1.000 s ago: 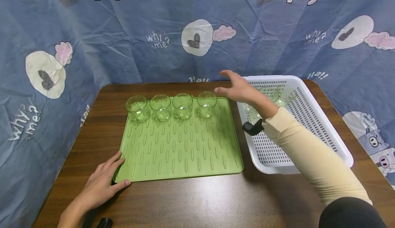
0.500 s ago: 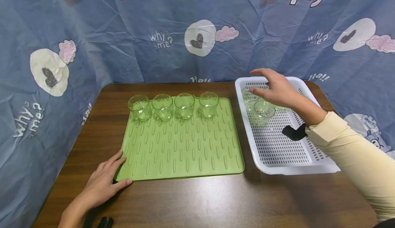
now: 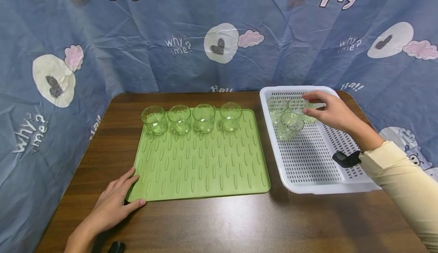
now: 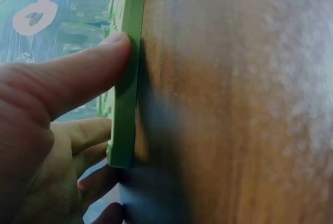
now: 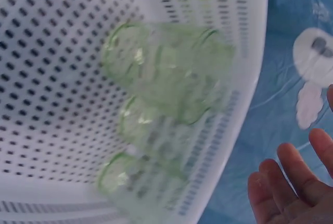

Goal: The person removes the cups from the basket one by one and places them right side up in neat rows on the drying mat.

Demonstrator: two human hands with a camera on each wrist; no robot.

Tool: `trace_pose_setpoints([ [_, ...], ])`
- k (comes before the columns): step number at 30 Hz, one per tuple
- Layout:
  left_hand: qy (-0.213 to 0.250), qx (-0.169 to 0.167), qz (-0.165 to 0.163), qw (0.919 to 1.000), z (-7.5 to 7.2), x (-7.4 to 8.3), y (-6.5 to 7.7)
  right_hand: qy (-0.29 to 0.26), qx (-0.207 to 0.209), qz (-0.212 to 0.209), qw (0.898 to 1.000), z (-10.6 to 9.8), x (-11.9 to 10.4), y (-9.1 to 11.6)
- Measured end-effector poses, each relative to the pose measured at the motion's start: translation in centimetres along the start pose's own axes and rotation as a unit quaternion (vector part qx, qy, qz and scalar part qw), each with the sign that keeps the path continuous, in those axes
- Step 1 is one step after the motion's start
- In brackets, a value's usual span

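A green ridged drying mat (image 3: 205, 161) lies on the brown table, with a row of several clear green-tinted glass cups (image 3: 230, 118) along its back edge. My left hand (image 3: 111, 205) rests at the mat's front left corner; its thumb (image 4: 91, 73) touches the front edge and the fingers lie by the left side. Over the back right of a white perforated basket (image 3: 284, 169) hovers my right hand (image 3: 328, 112), thumb and fingers apart, holding nothing. More glass cups, such as this one (image 3: 291, 125), stand in the basket's back left part, close to the fingertips, which partly overlap one.
The brown wooden table (image 3: 219, 226) shows in front of the mat. A blue printed cloth (image 3: 191, 13) hangs right behind the table. A black strap piece (image 3: 346, 159) juts from the right wrist over the basket.
My right hand has moved right from beside the last cup on the mat to over the basket, and its fingers have come lower and closer together. My left hand stays at the mat corner.
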State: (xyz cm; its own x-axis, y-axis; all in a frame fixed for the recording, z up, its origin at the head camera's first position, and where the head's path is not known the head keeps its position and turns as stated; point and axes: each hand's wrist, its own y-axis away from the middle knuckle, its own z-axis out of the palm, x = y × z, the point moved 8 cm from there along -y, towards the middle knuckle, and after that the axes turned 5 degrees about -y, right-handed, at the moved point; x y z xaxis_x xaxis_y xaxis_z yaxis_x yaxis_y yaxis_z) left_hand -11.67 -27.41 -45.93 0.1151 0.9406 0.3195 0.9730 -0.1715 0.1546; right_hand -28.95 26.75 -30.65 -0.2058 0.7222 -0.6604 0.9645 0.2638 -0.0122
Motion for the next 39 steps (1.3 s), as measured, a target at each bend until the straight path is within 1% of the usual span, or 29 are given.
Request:
trace_pose_setpoints([
  [2, -0.001, 0.001, 0.002, 1.0, 0.0, 0.0, 0.0, -0.004, 0.001, 0.014, 1.0, 0.0, 1.1, 0.2],
  [5, -0.003, 0.002, 0.0, 1.0, 0.0, 0.1, 0.0, -0.005, 0.004, 0.022, 1.0, 0.0, 2.2, 0.4],
  [9, -0.005, 0.003, 0.001, 1.0, -0.1, 0.2, 0.0, -0.013, 0.01, 0.024, 1.0, 0.2, 3.2, 0.6],
  [12, -0.007, 0.005, 0.001, 1.0, -0.2, 0.2, 0.0, -0.022, 0.006, 0.028, 0.999, 0.8, 3.9, 0.6],
  [15, -0.009, 0.007, 0.001, 0.9999, -0.3, 0.3, 0.1, -0.034, -0.011, 0.042, 0.998, 1.8, 4.8, 0.6],
  [17, -0.009, 0.006, 0.001, 0.9999, -0.3, 0.3, 0.0, -0.034, -0.027, 0.055, 0.998, 2.6, 5.3, 0.6],
  [20, -0.01, 0.006, 0.001, 0.9999, -0.4, 0.2, 0.0, -0.031, -0.05, 0.062, 0.996, 3.8, 5.9, 0.6],
  [22, -0.011, 0.008, 0.003, 0.9999, -0.4, 0.3, 0.0, -0.032, -0.065, 0.062, 0.995, 4.5, 6.1, 0.6],
  [27, -0.011, 0.006, 0.003, 0.9999, -0.3, 0.3, 0.1, -0.06, -0.09, 0.064, 0.992, 6.0, 6.0, 0.4],
  [29, -0.009, 0.004, 0.0, 1.0, -0.3, 0.3, 0.1, -0.067, -0.093, 0.068, 0.991, 6.3, 6.0, 0.1],
  [34, -0.007, 0.003, -0.003, 1.0, -0.2, 0.3, 0.2, -0.065, -0.102, 0.068, 0.99, 7.2, 5.8, -0.4],
  [39, -0.006, 0.007, 0.0, 1.0, -0.3, 0.2, 0.2, -0.054, -0.102, 0.068, 0.991, 7.5, 5.5, -0.5],
])
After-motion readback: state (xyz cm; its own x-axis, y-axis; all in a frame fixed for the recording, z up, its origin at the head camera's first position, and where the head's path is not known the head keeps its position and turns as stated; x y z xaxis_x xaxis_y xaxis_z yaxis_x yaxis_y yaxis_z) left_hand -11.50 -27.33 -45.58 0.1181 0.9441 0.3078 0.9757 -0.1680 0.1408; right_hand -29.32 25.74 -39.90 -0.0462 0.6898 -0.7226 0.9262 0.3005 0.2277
